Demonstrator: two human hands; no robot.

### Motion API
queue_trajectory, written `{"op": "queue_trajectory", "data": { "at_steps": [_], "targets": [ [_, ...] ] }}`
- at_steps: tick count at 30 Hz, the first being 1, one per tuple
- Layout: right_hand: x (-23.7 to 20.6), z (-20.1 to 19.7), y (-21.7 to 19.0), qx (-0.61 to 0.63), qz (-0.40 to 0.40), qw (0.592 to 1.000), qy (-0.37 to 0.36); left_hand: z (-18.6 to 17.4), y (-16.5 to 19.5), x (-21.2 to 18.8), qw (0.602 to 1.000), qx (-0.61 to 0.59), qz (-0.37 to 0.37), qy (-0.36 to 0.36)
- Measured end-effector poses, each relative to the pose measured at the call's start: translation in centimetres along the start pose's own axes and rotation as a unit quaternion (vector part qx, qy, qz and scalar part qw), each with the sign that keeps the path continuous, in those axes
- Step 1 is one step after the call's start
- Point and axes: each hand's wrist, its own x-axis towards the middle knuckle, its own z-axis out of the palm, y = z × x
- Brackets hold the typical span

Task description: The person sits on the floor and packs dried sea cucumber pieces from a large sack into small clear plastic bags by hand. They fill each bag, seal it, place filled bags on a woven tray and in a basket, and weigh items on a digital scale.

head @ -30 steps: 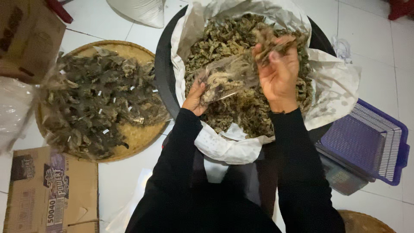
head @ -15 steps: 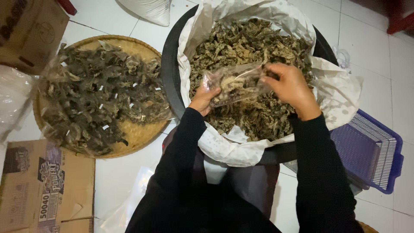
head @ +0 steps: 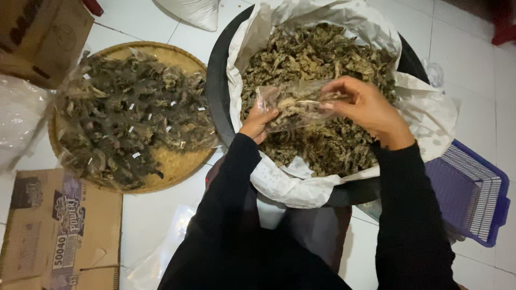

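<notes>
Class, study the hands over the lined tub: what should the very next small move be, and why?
Probably close the mouth of the small clear bag. Both the left hand and the right hand hold it above the dried leaves in the black tub, and it already looks partly filled; the round tray beside it bears similar filled bags.

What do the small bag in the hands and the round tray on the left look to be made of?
Small bag: thin clear plastic film, glossy and crinkled; its contents show through. Round tray: apparently woven bamboo or similar plant fibre, matte tan, with a bound rim.
</notes>
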Motion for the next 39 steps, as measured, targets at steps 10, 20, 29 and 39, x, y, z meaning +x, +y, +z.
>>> {"op": "queue_trajectory", "data": {
  "at_steps": [10,20,29,39],
  "targets": [
    [0.0,0.7,3.9,0.310,-0.013,0.927,0.209,-1.6,-1.6,0.9,0.998,-0.047,-0.023,0.047],
    [2.2,4.3,5.8,0.130,-0.077,0.962,0.228,-0.9,-1.0,0.1,0.998,-0.034,-0.019,0.058],
    [0.4,4.0,4.1,-0.121,-0.070,0.965,0.224,-0.1,-0.7,0.0,0.998,0.015,-0.043,0.038],
    [2.2,2.3,2.1,-0.162,-0.131,0.976,0.063,-0.9,-1.5,-0.4,0.999,-0.017,0.008,-0.028]
  ]
}}
